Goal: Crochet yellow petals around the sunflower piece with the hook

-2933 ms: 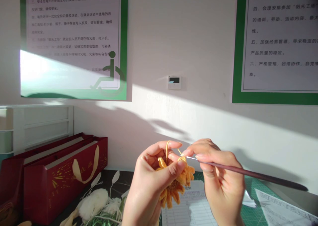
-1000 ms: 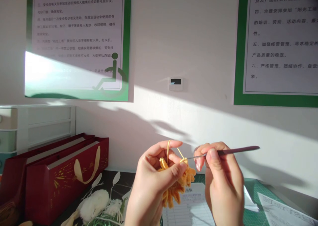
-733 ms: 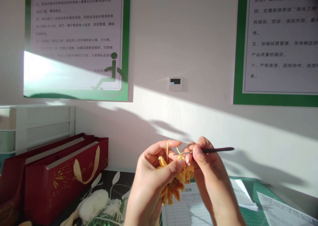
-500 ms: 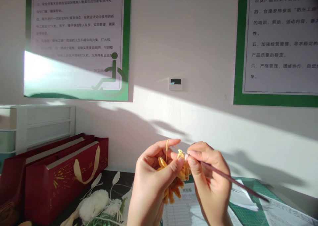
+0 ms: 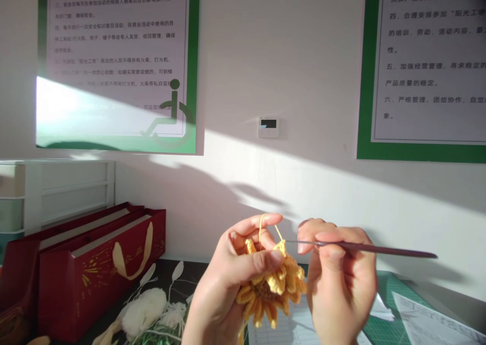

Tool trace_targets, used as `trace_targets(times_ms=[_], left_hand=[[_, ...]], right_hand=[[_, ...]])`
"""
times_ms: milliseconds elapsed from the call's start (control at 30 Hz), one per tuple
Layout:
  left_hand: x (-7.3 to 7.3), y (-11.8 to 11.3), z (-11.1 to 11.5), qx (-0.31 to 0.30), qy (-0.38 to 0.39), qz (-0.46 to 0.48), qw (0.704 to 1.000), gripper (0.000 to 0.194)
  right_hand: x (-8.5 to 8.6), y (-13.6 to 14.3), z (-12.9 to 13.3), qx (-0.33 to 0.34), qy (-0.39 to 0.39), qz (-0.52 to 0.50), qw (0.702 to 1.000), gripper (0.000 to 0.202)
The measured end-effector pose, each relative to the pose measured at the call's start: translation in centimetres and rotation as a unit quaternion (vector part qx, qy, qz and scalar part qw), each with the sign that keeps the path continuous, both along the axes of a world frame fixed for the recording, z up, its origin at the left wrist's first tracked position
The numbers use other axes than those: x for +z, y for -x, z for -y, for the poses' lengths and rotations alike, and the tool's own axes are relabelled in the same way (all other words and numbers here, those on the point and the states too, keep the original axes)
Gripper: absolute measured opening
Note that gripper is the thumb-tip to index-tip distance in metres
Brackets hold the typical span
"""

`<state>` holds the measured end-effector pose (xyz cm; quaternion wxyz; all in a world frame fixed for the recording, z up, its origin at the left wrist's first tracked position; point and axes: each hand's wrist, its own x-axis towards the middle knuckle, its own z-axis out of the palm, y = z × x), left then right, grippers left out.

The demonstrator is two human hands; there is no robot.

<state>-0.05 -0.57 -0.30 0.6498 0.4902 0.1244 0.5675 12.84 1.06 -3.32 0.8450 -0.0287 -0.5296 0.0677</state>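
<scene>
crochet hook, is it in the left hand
No, the right hand grips the crochet hook, while the left hand pinches the yellow crocheted flower.

The crochet hook (image 5: 364, 248) has swung level and the yellow flower (image 5: 273, 290) dropped lower.

Left hand (image 5: 228, 279): raised at chest height, palm turned toward the camera's right, thumb pressed flat across the front of the yellow crochet flower (image 5: 275, 289), index finger arched above with yarn (image 5: 261, 226) looped over it.
Right hand (image 5: 341, 279): raised level with the left, back facing the camera, fingers curled, thumb and index pinching the crochet hook (image 5: 360, 247) near its metal tip.
Spacing: hands just beside each other, not touching.
Wrists: cut off by the lower frame edge.
</scene>
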Motion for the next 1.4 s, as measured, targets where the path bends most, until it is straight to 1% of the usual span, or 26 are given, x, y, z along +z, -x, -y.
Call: trace_targets(times_ms=[67, 133, 200, 233, 267, 300, 333, 433, 500, 567, 700, 767, 900, 1167, 1300, 1400], left_hand=[[0.0, 0.2, 0.0, -0.009, -0.008, -0.016, 1.0, 0.04], [0.0, 0.1, 0.1, -0.014, -0.013, -0.024, 1.0, 0.038], [0.0, -0.1, 0.2, 0.009, -0.019, -0.022, 1.0, 0.032], [0.0, -0.3, 0.3, 0.029, -0.021, -0.017, 0.999, 0.03], [0.0, -0.5, 0.5, 0.051, -0.024, -0.013, 0.998, 0.029], [0.0, -0.7, 0.6, 0.071, -0.027, -0.011, 0.997, 0.029], [0.0, -0.8, 0.7, 0.085, -0.031, -0.009, 0.996, 0.031], [0.0, -1.1, 0.9, 0.104, -0.033, -0.015, 0.994, 0.037], [0.0, -1.2, 1.0, 0.113, -0.027, -0.017, 0.993, 0.037], [0.1, -1.1, 1.0, 0.114, -0.019, -0.014, 0.993, 0.036], [0.2, -0.9, 0.9, 0.095, -0.008, -0.012, 0.995, 0.034], [0.2, -0.7, 0.8, 0.095, -0.008, -0.018, 0.995, 0.032], [0.1, -0.6, 0.6, 0.09, -0.008, -0.033, 0.995, 0.031], [0.2, -0.9, 0.8, 0.095, -0.001, -0.04, 0.995, 0.033], [0.3, -0.9, 0.8, 0.11, 0.002, -0.038, 0.993, 0.036], [0.1, -0.9, 0.6, 0.118, -0.009, -0.034, 0.992, 0.034]], right_hand=[[0.4, 0.0, 0.5, 0.064, 0.054, -0.022, 0.996, 0.017], [0.7, -0.2, 0.7, 0.153, 0.115, -0.024, 0.981, 0.023], [0.9, -0.4, 0.7, 0.237, 0.174, 0.0, 0.956, 0.026], [0.9, -0.5, 0.6, 0.26, 0.195, 0.015, 0.946, 0.026], [0.8, -0.6, 0.5, 0.266, 0.209, 0.033, 0.94, 0.025], [0.6, -0.7, 0.4, 0.253, 0.214, 0.05, 0.942, 0.023], [0.5, -0.7, 0.3, 0.224, 0.211, 0.063, 0.949, 0.02], [0.1, -0.7, 0.4, 0.103, 0.168, 0.084, 0.977, 0.009], [0.0, -0.7, 0.5, 0.053, 0.141, 0.082, 0.985, 0.007], [0.0, -0.7, 0.4, 0.049, 0.129, 0.075, 0.988, 0.007], [-0.3, -1.0, -0.2, 0.102, 0.14, 0.074, 0.982, 0.009], [-0.4, -1.3, -0.5, 0.108, 0.134, 0.083, 0.982, 0.01], [-0.3, -2.1, -0.6, 0.096, 0.099, 0.113, 0.984, 0.008], [0.2, -2.9, -0.5, 0.079, 0.063, 0.168, 0.981, 0.008], [0.5, -2.8, -0.1, 0.037, 0.031, 0.183, 0.982, 0.008], [0.7, -2.8, 0.0, -0.003, 0.001, 0.197, 0.98, 0.012]])
